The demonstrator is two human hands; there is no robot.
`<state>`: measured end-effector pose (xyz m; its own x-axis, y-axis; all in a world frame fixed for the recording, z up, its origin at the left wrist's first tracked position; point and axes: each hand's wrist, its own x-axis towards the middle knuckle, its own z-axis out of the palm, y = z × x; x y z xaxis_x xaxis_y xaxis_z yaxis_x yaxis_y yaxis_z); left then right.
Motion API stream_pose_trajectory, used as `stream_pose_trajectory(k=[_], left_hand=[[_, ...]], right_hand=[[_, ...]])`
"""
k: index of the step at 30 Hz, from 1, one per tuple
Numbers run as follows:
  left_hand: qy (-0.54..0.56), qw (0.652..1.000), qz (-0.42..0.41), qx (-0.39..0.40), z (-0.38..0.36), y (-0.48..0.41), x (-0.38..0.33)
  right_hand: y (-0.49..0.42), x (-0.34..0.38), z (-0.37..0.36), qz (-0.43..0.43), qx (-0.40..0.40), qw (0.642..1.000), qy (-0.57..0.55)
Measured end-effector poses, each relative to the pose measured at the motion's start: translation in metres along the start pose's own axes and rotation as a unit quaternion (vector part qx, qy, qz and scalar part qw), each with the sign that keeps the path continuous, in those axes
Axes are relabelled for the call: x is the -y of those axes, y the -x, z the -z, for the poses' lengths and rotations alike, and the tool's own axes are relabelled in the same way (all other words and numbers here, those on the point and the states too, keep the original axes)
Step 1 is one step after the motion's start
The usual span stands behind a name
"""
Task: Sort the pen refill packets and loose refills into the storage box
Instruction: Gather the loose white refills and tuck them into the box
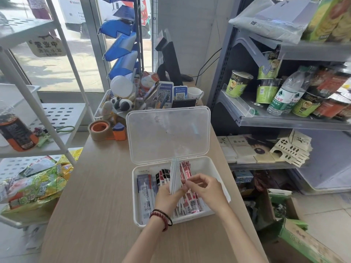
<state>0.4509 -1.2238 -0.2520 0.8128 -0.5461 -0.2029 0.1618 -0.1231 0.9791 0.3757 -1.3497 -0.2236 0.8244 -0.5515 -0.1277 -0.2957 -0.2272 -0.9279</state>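
Clasps the white refills (175, 175) upright in the left grip (167, 196) above the open box (135, 215) on the counter (95, 186), likely to keep them bundled, right grip (207, 188) pinching one to straighten it, packets (145, 196) lying inside

Bare forearms, no sleeves, dark red bead bracelet (160, 217) and thin black band (169, 218) at left wrist

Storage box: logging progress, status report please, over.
Left hand grips loose refills upright over storage box; right hand pinches at them. Lid open, packets inside. Nothing in the way.
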Motion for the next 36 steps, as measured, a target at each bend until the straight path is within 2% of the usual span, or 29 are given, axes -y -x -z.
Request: stream_pose_trajectory(k=[6,9,12,15,21,27,31,34,36], left_hand=[[-0.04,0.998,-0.035,0.034,-0.003,0.0,0.001],[-0.036,0.999,-0.024,0.02,-0.003,0.001,0.0],[0.019,1.0,-0.011,0.019,-0.002,0.002,-0.003],[0.058,0.998,0.002,0.025,0.0,0.002,-0.004],[0.045,0.999,0.001,0.012,0.002,0.002,-0.002],[0.044,0.999,0.008,0.004,0.002,0.001,-0.001],[0.03,0.999,0.026,-0.008,0.003,0.0,0.002],[0.025,0.999,0.027,-0.015,0.003,-0.001,0.004],[0.021,0.999,0.029,-0.018,0.002,-0.002,0.004]], right_hand=[[-0.008,0.005,0.008,-0.007,0.012,0.998,0.064],[-0.009,0.0,0.01,-0.014,-0.03,0.998,0.052],[-0.012,-0.009,0.012,-0.022,-0.068,0.994,0.077],[-0.015,-0.019,0.011,-0.032,-0.094,0.986,0.131],[-0.02,-0.029,0.003,-0.05,-0.09,0.963,0.248],[-0.02,-0.033,0.0,-0.108,-0.095,0.936,0.32],[-0.02,-0.032,0.0,-0.09,-0.1,0.952,0.274],[-0.015,-0.03,0.003,-0.032,-0.128,0.975,0.177],[-0.01,-0.027,0.008,-0.005,-0.093,0.991,0.098]])
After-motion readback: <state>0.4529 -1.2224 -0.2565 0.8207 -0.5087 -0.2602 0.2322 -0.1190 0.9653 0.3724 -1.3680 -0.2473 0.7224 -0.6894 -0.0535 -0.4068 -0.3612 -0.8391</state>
